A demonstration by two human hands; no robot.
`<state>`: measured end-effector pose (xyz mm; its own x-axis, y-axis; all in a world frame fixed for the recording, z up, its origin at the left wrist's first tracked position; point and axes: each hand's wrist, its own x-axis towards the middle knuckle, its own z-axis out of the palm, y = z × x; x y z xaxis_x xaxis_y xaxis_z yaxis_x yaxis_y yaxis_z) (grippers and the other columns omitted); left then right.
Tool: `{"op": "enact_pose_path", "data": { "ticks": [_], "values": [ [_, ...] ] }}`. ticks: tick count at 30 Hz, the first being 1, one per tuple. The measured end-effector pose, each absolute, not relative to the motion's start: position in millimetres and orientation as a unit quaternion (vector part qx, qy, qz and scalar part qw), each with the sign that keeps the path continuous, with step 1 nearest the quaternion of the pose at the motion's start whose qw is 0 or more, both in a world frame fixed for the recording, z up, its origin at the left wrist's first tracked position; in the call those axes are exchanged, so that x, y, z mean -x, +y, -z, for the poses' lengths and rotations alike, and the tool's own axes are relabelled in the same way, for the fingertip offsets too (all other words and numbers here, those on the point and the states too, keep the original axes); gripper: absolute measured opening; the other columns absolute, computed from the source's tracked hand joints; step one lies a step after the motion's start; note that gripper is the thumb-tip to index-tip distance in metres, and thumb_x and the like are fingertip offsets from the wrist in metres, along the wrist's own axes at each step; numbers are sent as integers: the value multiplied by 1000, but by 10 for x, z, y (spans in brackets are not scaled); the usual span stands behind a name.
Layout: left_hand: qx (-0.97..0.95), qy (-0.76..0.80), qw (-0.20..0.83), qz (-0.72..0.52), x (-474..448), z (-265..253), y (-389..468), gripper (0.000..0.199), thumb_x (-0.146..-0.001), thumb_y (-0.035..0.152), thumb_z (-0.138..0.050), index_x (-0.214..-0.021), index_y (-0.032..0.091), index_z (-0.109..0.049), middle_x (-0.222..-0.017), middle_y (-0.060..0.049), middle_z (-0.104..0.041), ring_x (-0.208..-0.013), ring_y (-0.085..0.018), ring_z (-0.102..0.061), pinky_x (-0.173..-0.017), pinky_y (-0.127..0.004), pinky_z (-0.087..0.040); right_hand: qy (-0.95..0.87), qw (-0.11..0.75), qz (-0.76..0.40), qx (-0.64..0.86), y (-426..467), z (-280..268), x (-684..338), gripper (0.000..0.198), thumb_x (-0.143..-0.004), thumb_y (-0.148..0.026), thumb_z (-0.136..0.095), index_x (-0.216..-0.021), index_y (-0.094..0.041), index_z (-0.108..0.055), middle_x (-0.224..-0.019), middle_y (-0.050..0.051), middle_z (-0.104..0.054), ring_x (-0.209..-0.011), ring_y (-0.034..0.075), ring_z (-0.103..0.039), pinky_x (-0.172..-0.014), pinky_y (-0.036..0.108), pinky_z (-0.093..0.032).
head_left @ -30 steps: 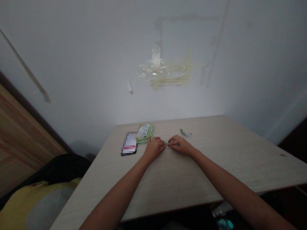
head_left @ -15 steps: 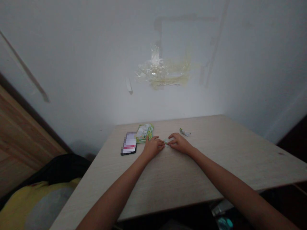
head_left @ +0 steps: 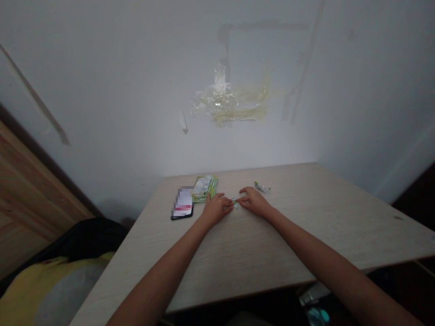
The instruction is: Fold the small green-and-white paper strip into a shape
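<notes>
Between my two hands, on the table, is a small white-and-green piece, too small to make out its kind. My left hand pinches its left side with thumb and forefinger. On the opposite side, the fingertips of my right hand close on its right edge. Just beyond the left hand lies a green-and-white printed packet. A phone with a lit, blurred-out screen rests left of it. Behind my right hand sits a small crumpled wrapper.
The pale wooden table meets a grey wall marked with old tape. A yellow-and-grey plush or cushion lies at lower left beside a wooden panel. Something teal shows below the table's front edge.
My right hand has shifted very slightly, and a little more of the small piece shows between the fingertips. The left hand, packet, phone and wrapper look the same.
</notes>
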<state>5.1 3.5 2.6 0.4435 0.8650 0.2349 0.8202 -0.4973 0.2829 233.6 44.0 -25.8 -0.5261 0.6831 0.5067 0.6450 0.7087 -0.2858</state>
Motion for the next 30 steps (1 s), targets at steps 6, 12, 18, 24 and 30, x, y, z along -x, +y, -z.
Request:
{"op": "enact_pose_path", "data": {
  "ticks": [6,12,18,24,30],
  "values": [
    [-846,499,68,-177,-54,-28,30,24,-89,42,-57,-108,37,-71,-124,1,-69,-133,-27,-45,-113,-68,-7,-858,276,-15,433,400,203,-2266,22,-90,-31,-60,-107,-29,-75,-124,11,-59,-116,25,-53,-101,40,-43],
    [-851,489,63,-181,-48,-20,23,25,-90,42,-55,-109,36,-70,-122,1,-70,-132,-26,-46,-114,-66,-7,-841,244,-6,482,356,135,-2198,25,-94,-37,-55,-110,-34,-74,-127,9,-58,-117,24,-54,-101,39,-42],
    [-845,489,46,-212,-77,48,15,24,-90,39,-55,-106,34,-72,-118,-1,-72,-131,-26,-47,-116,-63,-8,-837,256,-11,484,363,194,-2212,28,-95,-39,-53,-116,-34,-71,-128,11,-58,-118,26,-54,-101,42,-42],
    [-841,487,40,-231,-85,96,10,27,-91,40,-55,-113,34,-68,-124,-1,-69,-133,-27,-45,-115,-65,-7,-854,325,-44,405,357,226,-2288,24,-89,-27,-61,-108,-24,-75,-125,12,-61,-117,24,-55,-102,40,-43],
    [-837,504,43,-210,-79,90,11,30,-92,41,-52,-118,35,-65,-130,0,-66,-138,-28,-40,-114,-70,-5,-882,323,-97,329,279,123,-2295,23,-86,-19,-61,-103,-24,-76,-106,7,-73,-104,21,-62,-97,37,-47]
  ]
}}
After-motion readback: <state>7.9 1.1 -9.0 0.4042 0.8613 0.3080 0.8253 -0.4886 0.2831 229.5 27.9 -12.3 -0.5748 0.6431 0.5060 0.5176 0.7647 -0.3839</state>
